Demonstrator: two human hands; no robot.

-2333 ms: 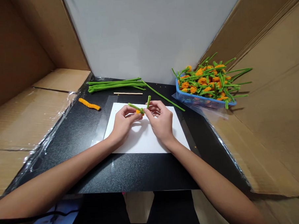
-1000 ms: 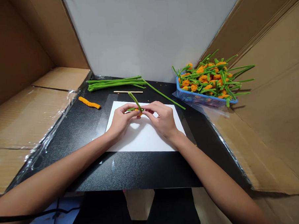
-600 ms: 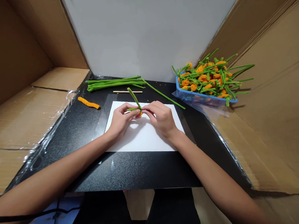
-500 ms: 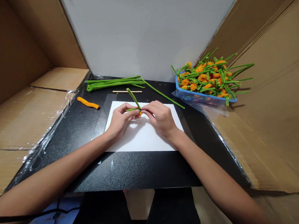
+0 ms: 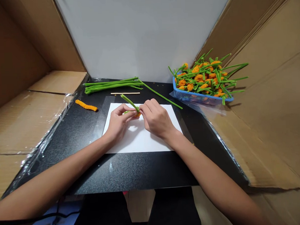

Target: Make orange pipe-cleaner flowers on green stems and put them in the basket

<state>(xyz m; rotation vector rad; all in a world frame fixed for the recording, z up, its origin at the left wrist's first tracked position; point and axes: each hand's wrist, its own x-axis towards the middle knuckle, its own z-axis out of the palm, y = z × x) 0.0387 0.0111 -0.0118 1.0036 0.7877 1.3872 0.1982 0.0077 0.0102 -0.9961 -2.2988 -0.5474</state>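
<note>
Piece in hand [image 5: 132,105]: is sitting between both sets of fingertips, its orange part showing low and its green stem slanting up leftward, clear of the grip.
Left hand [image 5: 118,122]: is gripping the piece from the left with thumb and fingers.
Right hand [image 5: 157,118]: is pinching it from the right, where green meets orange (fingers are partly hiding the contact).
White sheet [image 5: 141,141]: is lying beneath the hands.
Blue basket [image 5: 201,98]: is standing off to the right, holding orange-and-green pieces [image 5: 199,77].
Green bundle [image 5: 111,85]: is resting beyond a thin stick [image 5: 125,93].
Orange strip [image 5: 86,105]: is lying left.
</note>
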